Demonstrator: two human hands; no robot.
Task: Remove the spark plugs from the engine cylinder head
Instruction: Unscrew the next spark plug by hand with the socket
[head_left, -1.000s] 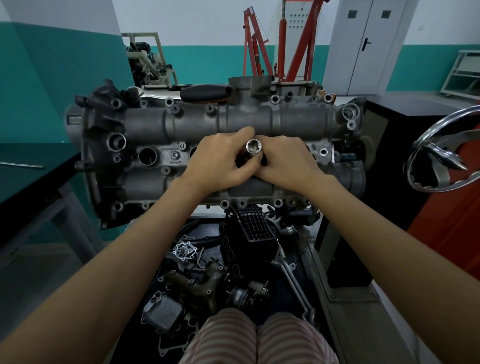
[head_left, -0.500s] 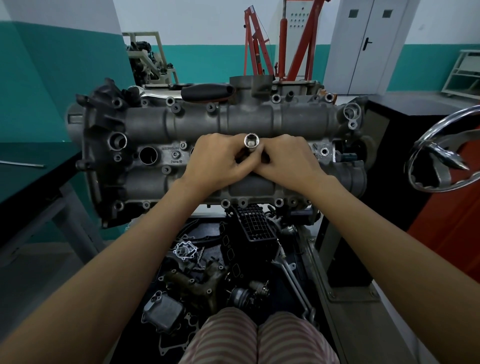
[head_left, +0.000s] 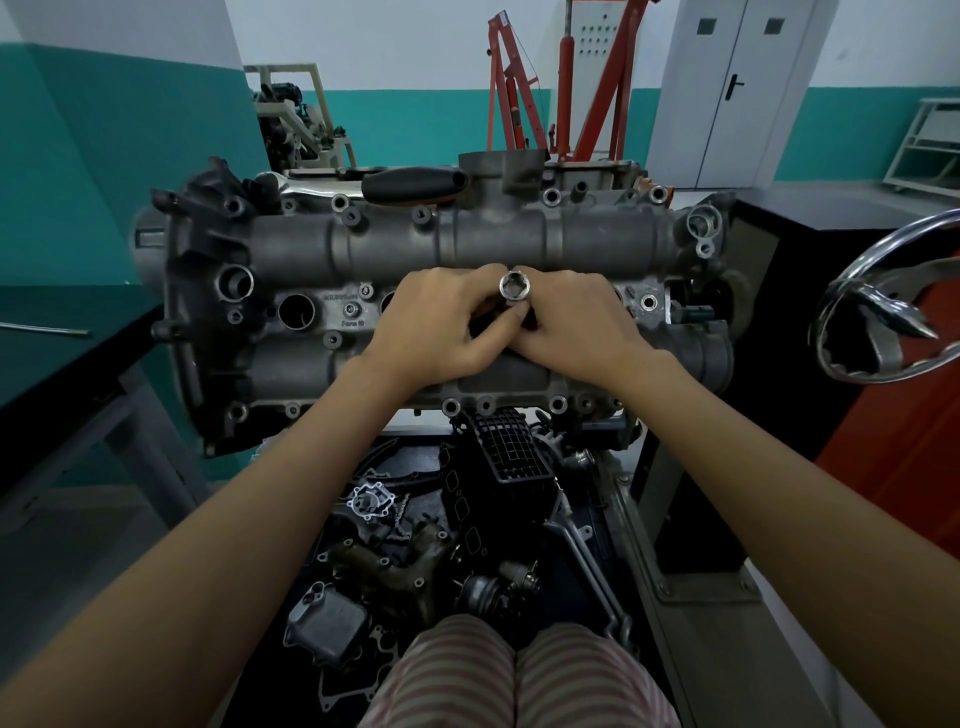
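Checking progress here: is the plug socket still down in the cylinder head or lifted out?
Cannot tell fully. The socket stands upright, hex opening up, pinched by left hand and right hand, which hide its lower end.

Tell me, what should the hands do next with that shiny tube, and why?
Probably keep twisting it by hand, then lift it straight out. Both the left hand and the right hand pinch the socket, which stands upright in a plug well of the cylinder head. No spark plug is visible yet.

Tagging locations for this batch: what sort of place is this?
Probably an auto repair workshop or training garage: a bare cylinder head on a stand, a red engine hoist behind it, and loose engine parts below.
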